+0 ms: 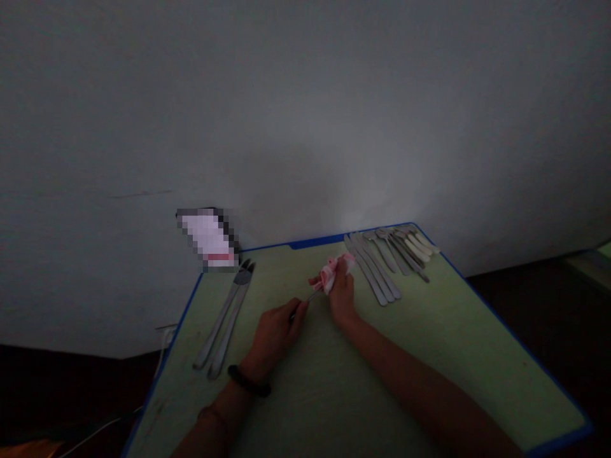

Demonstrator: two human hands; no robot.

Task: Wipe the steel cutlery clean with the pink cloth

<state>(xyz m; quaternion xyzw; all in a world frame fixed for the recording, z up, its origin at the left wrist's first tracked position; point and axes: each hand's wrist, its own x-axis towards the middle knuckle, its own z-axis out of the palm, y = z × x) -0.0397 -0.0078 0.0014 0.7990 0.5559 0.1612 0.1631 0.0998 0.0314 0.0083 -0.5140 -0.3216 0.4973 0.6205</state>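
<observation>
My left hand (281, 327), with a dark band on its wrist, is closed around the handle of a piece of metal cutlery (314, 294). The far end of that piece goes into a pink and white cloth (330, 273), so its kind is hidden. My right hand (342, 292) is closed on the cloth, wrapping it about the cutlery above the table. To the left lie long metal utensils (228, 324) side by side, their heads overlapping toward the back. Right of my right hand, several table knives (375, 270) lie in a slanted row.
Beyond the knives lie more spoons and forks (394, 248) and some white-handled cutlery (420, 247). A phone-like device (210, 238), blurred out, leans at the back left corner. The pale green table (458, 343) has a blue edge and stands against a grey wall (305, 127).
</observation>
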